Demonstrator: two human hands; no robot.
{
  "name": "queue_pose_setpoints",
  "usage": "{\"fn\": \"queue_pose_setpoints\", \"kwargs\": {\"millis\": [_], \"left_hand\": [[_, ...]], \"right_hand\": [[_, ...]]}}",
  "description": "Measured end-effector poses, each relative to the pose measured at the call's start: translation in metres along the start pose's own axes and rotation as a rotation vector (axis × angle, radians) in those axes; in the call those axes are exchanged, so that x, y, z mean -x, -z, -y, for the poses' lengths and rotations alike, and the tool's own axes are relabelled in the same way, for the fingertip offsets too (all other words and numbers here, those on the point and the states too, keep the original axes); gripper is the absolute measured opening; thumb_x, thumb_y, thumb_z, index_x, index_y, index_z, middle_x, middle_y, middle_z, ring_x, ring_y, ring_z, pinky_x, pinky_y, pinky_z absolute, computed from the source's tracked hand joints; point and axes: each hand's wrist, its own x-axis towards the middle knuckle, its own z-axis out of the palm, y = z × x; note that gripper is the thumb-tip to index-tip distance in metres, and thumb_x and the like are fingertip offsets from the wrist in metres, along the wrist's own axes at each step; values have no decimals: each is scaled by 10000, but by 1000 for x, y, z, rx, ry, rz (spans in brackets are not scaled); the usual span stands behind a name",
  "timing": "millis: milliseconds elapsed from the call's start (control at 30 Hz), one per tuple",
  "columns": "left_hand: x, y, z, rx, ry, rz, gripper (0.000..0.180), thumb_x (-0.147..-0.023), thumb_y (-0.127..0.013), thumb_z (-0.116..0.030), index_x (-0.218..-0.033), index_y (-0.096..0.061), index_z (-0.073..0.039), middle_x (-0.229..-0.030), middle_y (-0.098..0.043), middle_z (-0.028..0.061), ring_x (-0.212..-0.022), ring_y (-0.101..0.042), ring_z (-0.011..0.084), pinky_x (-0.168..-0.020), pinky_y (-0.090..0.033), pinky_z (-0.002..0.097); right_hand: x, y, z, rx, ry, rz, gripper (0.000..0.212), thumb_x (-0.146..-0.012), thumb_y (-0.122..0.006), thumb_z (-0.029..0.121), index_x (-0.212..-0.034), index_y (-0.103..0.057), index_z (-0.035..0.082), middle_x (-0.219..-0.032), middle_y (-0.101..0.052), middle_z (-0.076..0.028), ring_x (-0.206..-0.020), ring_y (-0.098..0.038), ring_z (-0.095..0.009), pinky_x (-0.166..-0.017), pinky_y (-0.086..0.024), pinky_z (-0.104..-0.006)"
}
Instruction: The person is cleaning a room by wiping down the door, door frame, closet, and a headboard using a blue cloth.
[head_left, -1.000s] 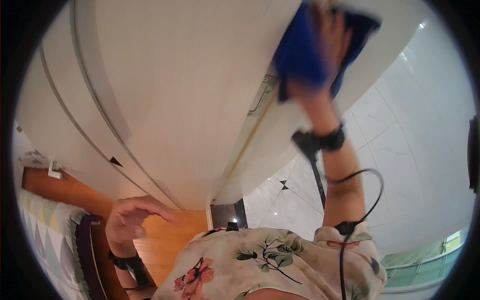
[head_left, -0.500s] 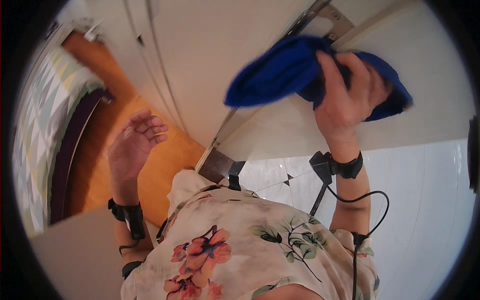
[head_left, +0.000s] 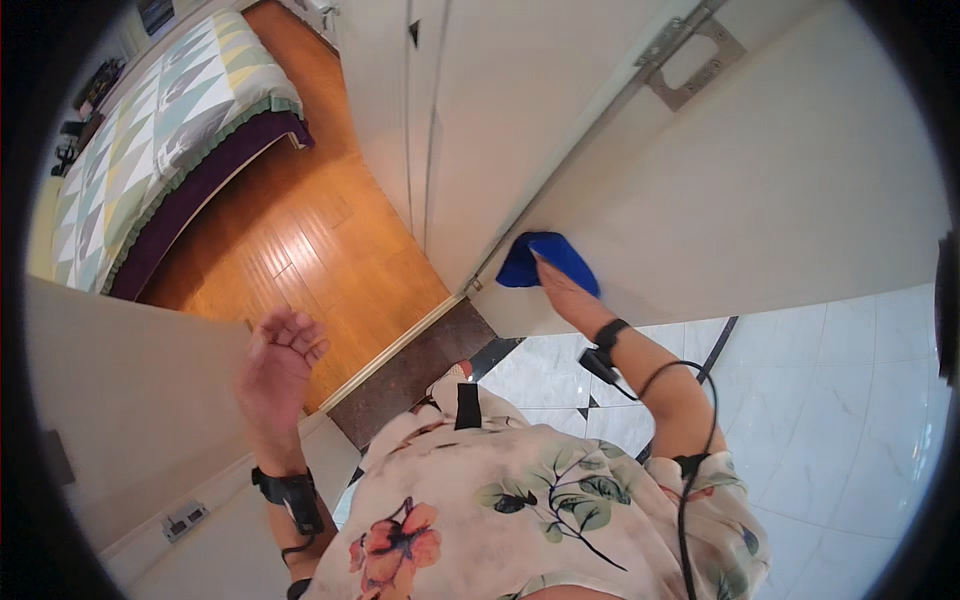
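My right hand (head_left: 562, 292) presses a blue cloth (head_left: 572, 256) against the white door (head_left: 760, 190), low down beside its hinge edge. The cloth is folded over my fingers and hides most of them. My left hand (head_left: 278, 368) hangs in the air over the doorway side, palm turned up, fingers loosely bent and apart, with nothing in it. A metal hinge (head_left: 690, 62) sits on the door edge, well beyond the cloth.
A dark stone threshold (head_left: 405, 375) divides the orange wood floor (head_left: 310, 225) from white tiles (head_left: 790, 400). A bed (head_left: 190, 110) with patterned covers stands at far left. A wall socket (head_left: 185, 520) is at lower left.
My right hand has brought the blue cloth down and leftward, from near the hinge to the door's lower part. The view has shifted, showing more bed and floor. My left hand stays open.
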Motion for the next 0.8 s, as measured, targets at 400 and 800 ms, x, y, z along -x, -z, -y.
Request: {"fn": "queue_pose_setpoints", "kwargs": {"millis": [400, 800], "left_hand": [[172, 65, 41, 262, -155, -424, 398, -856, -401, -257, -1176, -446, -24, -1089, -539, 124, -1063, -478, 260, -911, -355, 379], [198, -19, 139, 218, -250, -618, 404, -852, -414, -254, -1169, -451, -6, -1082, -542, 139, -1025, -506, 272, -872, -401, 377]], "right_hand": [[137, 189, -216, 331, -802, -256, 366, -778, -531, 278, -1114, -518, 133, -1278, -390, -149, -1197, -328, -345, -931, -267, -553], [91, -50, 70, -664, 294, 133, 457, -803, -379, 87, -1211, -343, -116, -1244, -381, -259, -1183, -353, -325, -1000, -269, -340]]}}
